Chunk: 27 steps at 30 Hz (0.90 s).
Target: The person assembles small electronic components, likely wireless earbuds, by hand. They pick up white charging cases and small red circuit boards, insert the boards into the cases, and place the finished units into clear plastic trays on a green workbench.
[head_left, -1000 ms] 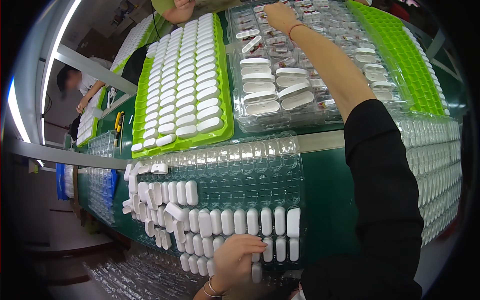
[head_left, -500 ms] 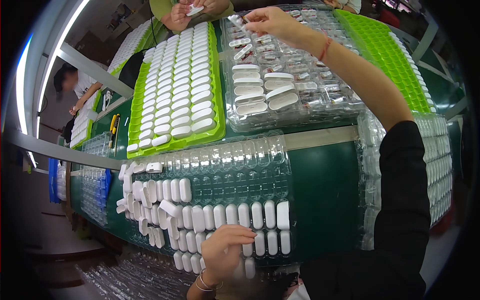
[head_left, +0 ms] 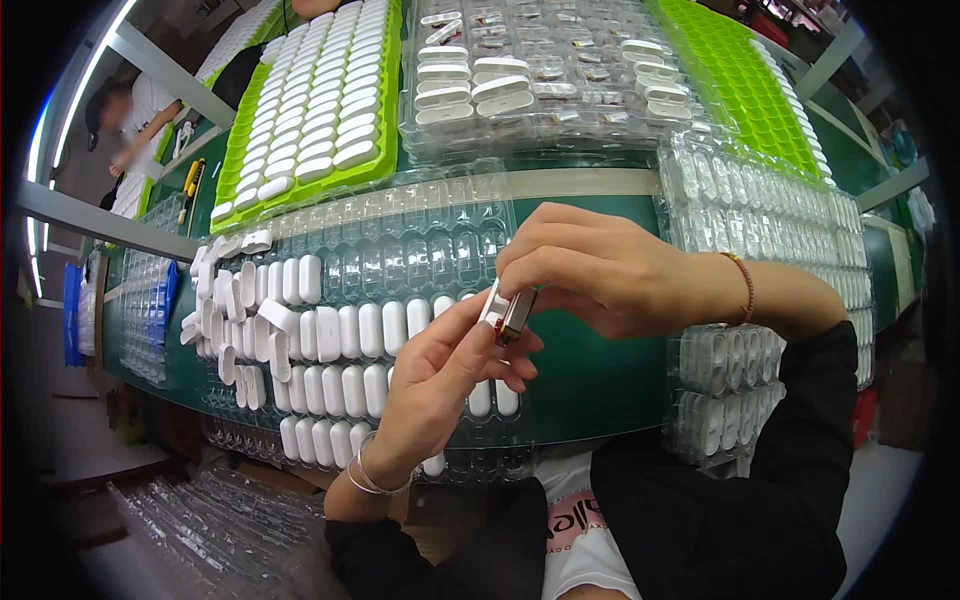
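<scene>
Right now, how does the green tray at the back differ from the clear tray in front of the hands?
The green tray is opaque and bright, while the clear tray is see-through plastic. White oblong shells fill the green tray in neat rows; the clear tray's upper rows are empty, and loose shells pile at its left. Both rest on the green table.

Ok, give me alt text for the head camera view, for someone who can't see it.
Two bare hands meet over a green workbench, the left hand and right hand together pinching a small white part with a metal piece. Below them lies a clear blister tray partly filled with white oblong shells; behind are a green tray of white shells and more clear trays.
</scene>
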Motion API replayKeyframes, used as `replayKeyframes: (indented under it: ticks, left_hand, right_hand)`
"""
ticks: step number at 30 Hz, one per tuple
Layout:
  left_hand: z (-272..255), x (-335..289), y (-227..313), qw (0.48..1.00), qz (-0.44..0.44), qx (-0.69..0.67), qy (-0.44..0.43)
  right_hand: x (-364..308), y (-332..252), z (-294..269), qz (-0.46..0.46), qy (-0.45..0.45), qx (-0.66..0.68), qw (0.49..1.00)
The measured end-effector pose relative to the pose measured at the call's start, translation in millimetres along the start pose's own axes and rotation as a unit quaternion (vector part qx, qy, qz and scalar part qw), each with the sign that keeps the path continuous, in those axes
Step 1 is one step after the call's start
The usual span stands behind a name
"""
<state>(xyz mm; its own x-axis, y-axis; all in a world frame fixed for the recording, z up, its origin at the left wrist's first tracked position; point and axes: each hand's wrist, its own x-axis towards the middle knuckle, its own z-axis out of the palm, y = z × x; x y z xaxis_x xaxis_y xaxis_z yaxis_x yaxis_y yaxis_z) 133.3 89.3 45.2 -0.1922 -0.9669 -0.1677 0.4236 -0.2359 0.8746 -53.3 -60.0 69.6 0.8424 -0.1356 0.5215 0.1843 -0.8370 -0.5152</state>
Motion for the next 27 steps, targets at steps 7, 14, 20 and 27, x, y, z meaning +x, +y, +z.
replayKeyframes:
  ticks: [7, 14, 20, 27]
  left_hand:
    - [19.9, -9.1, -20.7, 0.995, 0.073, -0.012, 0.068]
    - [33.2, -4.9, -36.4, 0.988, 0.107, -0.017, 0.105]
    - [30.1, -6.3, -39.2, 0.991, 0.075, -0.086, 0.075]
    - [31.4, -11.6, -49.9, 0.989, 0.092, -0.087, 0.073]
  right_hand:
    - [-24.6, -16.7, 8.2, 0.205, 0.057, 0.172, 0.962]
    - [-41.6, -20.9, 32.0, 0.186, 0.1, 0.248, 0.946]
    - [-44.3, -20.2, 30.3, 0.177, 0.095, 0.287, 0.937]
    - [-45.5, -22.9, 27.7, 0.171, 0.088, 0.309, 0.931]
